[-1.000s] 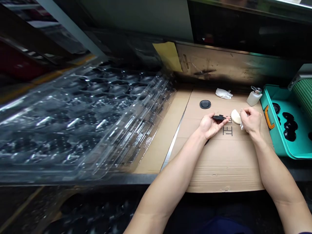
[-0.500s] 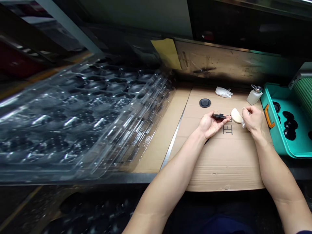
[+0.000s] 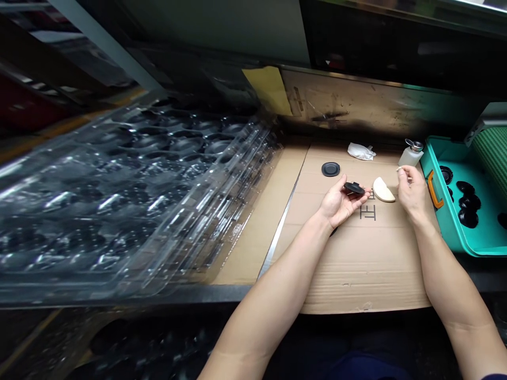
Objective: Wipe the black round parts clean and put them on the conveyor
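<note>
My left hand [image 3: 338, 205], palm up, grips a small round black part [image 3: 354, 188] with a raised tab between thumb and fingers. My right hand [image 3: 412, 190] is closed in a pinch just in front of a white dispenser bottle [image 3: 411, 154] with a metal top. A small white bit, too little to name, shows at its fingertips. Between the hands lies a cream half-round pad [image 3: 383, 190] on the cardboard sheet [image 3: 368, 264]. A flat black disc [image 3: 330, 169] rests beyond my left hand. Something dark is mostly hidden under my left wrist.
At right stands a teal bin [image 3: 451, 232] with an orange handle [image 3: 434, 189] and several black parts [image 3: 469, 202] inside. A crumpled white cloth [image 3: 361, 151] lies at the back. Stacked clear plastic trays [image 3: 158, 211] fill the left side, blurred.
My right hand has lifted slightly away from the pad toward the bottle; the white material under its fingers shows less. The black part in my left hand is tilted a little differently.
</note>
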Demonstrator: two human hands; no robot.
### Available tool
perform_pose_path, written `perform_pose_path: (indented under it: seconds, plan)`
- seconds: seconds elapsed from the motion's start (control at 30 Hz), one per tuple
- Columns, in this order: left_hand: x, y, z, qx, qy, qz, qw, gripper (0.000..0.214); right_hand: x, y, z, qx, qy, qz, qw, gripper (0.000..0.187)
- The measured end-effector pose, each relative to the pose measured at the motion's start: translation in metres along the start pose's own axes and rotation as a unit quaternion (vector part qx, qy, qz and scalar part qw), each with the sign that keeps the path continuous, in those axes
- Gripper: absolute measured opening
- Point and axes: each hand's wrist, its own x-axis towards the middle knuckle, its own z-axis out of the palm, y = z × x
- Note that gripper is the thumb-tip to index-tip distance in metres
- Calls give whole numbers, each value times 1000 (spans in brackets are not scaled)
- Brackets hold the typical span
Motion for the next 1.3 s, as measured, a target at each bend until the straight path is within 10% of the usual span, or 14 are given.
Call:
perform_pose_path:
  seconds: [0.37,0.97,1.3]
  plan:
    - [11,-31,-2,171,17,70,983,57,-29,-37,22,-74,-227,-106,965,18]
    - [11,-36,6,166,79,97,978,48,-28,-37,23,-134,-211,-67,966,22]
    - [16,-42,-6,342,26,124,931,58,-21,-33,13,-127,-280,-99,946,20]
